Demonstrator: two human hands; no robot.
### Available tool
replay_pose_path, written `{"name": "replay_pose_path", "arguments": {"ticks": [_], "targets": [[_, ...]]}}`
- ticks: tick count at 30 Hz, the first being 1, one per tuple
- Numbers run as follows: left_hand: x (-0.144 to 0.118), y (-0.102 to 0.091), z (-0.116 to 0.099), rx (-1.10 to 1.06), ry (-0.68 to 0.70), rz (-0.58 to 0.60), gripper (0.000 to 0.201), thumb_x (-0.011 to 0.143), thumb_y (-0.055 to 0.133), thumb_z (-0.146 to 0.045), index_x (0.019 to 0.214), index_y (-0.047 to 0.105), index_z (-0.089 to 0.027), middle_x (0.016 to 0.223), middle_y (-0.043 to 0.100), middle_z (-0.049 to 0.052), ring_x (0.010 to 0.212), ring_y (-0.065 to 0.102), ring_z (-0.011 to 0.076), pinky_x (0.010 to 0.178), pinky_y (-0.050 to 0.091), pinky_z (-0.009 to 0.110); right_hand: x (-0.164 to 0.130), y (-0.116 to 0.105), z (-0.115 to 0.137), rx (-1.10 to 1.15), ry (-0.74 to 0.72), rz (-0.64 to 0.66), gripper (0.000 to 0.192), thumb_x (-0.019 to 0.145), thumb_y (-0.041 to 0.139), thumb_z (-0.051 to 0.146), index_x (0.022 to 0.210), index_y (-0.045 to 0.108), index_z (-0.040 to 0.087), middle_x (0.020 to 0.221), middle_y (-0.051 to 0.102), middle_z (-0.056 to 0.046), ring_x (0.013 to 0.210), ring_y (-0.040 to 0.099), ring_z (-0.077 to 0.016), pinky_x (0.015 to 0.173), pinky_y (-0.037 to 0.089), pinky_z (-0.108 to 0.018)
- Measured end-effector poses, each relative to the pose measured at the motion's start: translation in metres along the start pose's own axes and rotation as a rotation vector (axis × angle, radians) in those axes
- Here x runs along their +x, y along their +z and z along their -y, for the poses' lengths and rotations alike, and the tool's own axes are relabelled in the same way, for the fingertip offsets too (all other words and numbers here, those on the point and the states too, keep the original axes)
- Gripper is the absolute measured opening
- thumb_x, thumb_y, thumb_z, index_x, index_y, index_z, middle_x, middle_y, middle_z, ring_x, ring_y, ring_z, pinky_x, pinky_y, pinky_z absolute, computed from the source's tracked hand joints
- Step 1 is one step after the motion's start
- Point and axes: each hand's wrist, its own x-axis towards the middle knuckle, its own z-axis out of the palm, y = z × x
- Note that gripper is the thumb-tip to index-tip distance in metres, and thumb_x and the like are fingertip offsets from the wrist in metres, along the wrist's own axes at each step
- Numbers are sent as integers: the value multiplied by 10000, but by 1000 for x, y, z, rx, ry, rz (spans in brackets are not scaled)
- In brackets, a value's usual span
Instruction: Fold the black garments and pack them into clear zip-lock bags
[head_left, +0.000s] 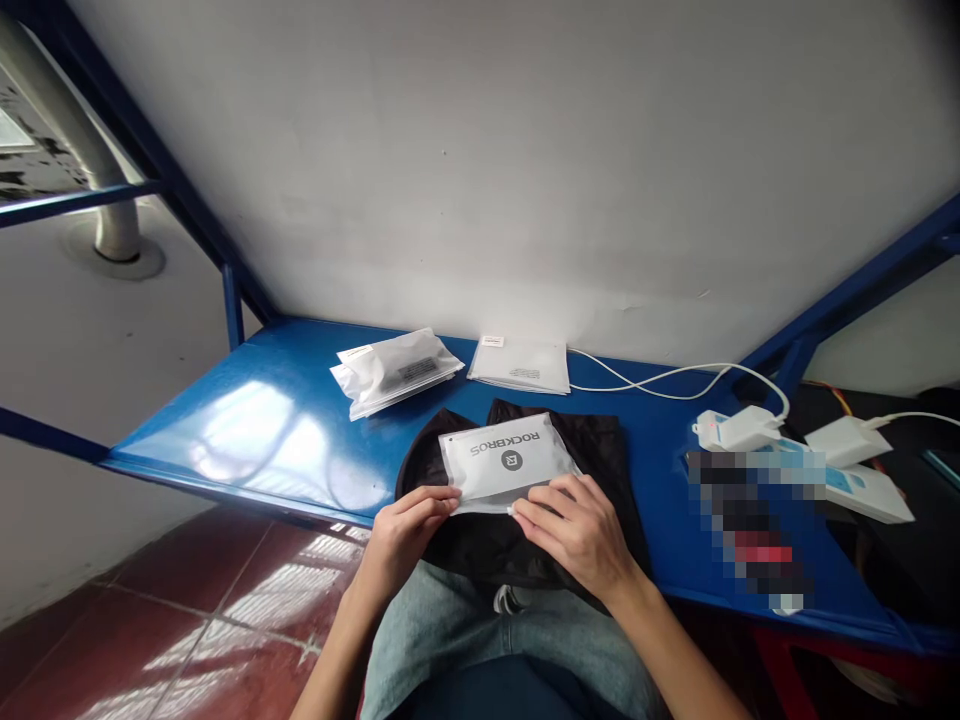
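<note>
A frosted zip bag [499,452] printed with "ROCKBROS" lies over black fabric [600,460] at the front edge of the blue table, its lettering upside down from where I sit. My left hand [411,525] pinches the bag's near left corner between thumb and fingers. At the near right edge, my right hand [574,525] has its fingers closed on the bag, close to a small white slider on the zip. The bag looks fairly flat. Dark cloth spreads beneath it and hangs toward my lap.
Behind the bag lie a bulging stack of packaged pouches [401,370] and a flatter pile of pouches [521,365]. White cables run right to a charger [742,430] and a power strip [862,485]. A blurred-out object [757,530] lies nearby. Blue frame bars [862,290] flank the table [195,400].
</note>
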Motion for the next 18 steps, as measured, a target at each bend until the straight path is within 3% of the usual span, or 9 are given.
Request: {"name": "replay_pose_path", "arguments": {"ticks": [7,18], "targets": [[5,-3,-6,10,12,41,169,994,576,-91,968,683,-218,1162,764,42,1010,748,138,877,600,214,-20,-18,-13,-23,-64,-7,122,944,713,148,1038,728,224,922,770,7,819,602,-172,719,395,-344],[9,-16,-8,44,4,12,163,991,564,-115,949,686,-215,1154,769,62,1009,754,169,867,603,244,-68,-49,-47,-124,-25,-57,233,908,722,91,1095,739,229,984,754,-52,882,660,-209,754,511,-348]]}}
